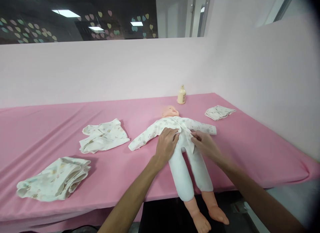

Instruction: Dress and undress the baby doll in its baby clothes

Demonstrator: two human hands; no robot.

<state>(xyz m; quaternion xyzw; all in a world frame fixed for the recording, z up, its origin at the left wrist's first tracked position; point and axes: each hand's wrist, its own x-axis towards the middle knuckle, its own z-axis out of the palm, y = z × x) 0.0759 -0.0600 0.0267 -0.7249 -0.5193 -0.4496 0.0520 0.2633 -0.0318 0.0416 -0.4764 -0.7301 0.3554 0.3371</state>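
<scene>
A baby doll (181,173) lies on its back, its legs hanging over the table's front edge. It wears a white printed baby shirt (160,128) with long sleeves spread to both sides; the front hangs partly open over the white cloth body. My left hand (167,144) is closed at the shirt's front on the left of the belly, fingers curled at the cloth edge. On the other side, my right hand (205,143) pinches the shirt's lower front edge between thumb and fingers.
On the pink-covered table (110,179) lie a folded white garment (103,136), a folded printed cloth (55,179) at front left and a small folded cloth (219,112) at right. A cream pump bottle (182,95) stands behind the doll. White walls (100,72) bound the back and right.
</scene>
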